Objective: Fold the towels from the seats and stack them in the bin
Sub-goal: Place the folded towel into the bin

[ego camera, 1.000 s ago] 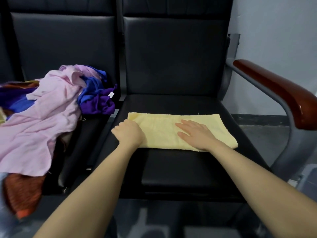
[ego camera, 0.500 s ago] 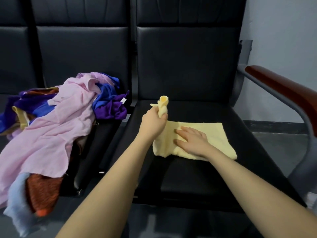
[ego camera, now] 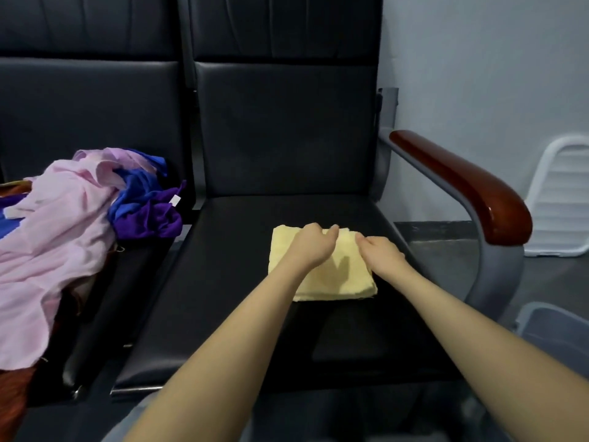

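A yellow towel (ego camera: 334, 279) lies folded into a near-square on the right black seat (ego camera: 223, 298). My left hand (ego camera: 314, 247) rests on its far half, thumb stretched toward the right. Just beside it, my right hand (ego camera: 381, 253) touches the towel's far right edge with its fingertips. A pile of unfolded towels covers the left seat: a large pink one (ego camera: 54, 237) on top, with blue and purple ones (ego camera: 143, 208) at its right end. A grey bin (ego camera: 551, 327) shows at the lower right, partly cut off by my right arm.
The chair's brown wooden armrest (ego camera: 468, 189) on a grey metal frame rises between the seat and the bin. A white slatted basket (ego camera: 564, 199) stands on the floor by the wall at the right. Orange cloth (ego camera: 12, 397) hangs off the left seat's front.
My left hand lifted the towel's left end and folded it over to the right, halving the towel. My right hand slid from the middle to the right edge. The view shifted right.
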A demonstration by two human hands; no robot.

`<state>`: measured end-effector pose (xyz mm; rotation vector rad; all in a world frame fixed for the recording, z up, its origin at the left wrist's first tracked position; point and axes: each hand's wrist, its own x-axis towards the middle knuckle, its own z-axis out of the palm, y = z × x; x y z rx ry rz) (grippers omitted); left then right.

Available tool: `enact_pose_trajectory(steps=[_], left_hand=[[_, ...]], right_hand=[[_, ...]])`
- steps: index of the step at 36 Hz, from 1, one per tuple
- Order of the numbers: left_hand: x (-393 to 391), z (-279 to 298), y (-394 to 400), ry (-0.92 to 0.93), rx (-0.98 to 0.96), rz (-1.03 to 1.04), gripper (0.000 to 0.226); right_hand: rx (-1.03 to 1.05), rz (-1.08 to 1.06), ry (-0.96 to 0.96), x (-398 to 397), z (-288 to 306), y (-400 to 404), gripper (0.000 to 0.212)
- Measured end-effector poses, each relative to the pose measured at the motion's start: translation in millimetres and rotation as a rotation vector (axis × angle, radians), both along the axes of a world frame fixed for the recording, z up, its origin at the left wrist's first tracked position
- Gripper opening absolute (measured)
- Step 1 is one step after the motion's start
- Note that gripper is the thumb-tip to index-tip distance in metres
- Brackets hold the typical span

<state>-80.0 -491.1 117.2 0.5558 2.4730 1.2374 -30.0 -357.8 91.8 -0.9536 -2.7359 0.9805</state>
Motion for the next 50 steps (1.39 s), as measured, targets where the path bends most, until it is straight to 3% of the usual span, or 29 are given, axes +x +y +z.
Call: enact_pose_trajectory(steps=[4,7,12,15,19,24,28,34,46,50], left_hand=[[-10.2,-12.8,-10.1,0.248,-0.345,0.206,0.043],[-16.2,-25.5,-20.6,0.316,-0.632,0.289,0.047],[-21.1,-45.6,-29.6,0.318,-0.725,0.303,0.048],[-23.4,-48.4,-29.8,0.352,-0.703,0.281,0.046],[-25.5,-50.9,-29.8,0.333,-0.621,0.244,0.047],[-21.9,-46.5,-31.3,0.385,-0.549,0.225,0.025],[-17.4,-41.8,-35.0,0.411,-0.533,0.237,0.027],[-7.7,-18.5,-36.1,0.532,-0.487,0.238,0.018],[47.9,66.4,22.5,0.869,-0.318,0.125,0.013],[83.3,87.6,68.6,0.963,-0.255,-0.015,0.015]], right_hand=[[0.151,-0.025,-0.051,-7.8,-8.7,-1.6,0.048],[0.245,-0.064,-0.113,-11.6,-10.2,-6.5,0.06],[0.42,-0.12,-0.228,-13.4,-14.2,-12.4,0.08],[0.425,-0.115,-0.247,-16.2,-18.5,-14.4,0.081],[0.373,-0.069,-0.233,-21.0,-19.9,-21.0,0.068],[0.477,0.003,-0.081,-16.6,-21.1,-36.4,0.05],[0.336,0.065,-0.032,-11.9,-14.8,-39.9,0.048],[0.343,0.065,0.107,4.6,2.8,-39.5,0.045],[0.472,-0.167,0.444,88.3,89.1,3.8,0.038],[0.535,-0.308,0.439,135.7,103.0,37.4,0.035]])
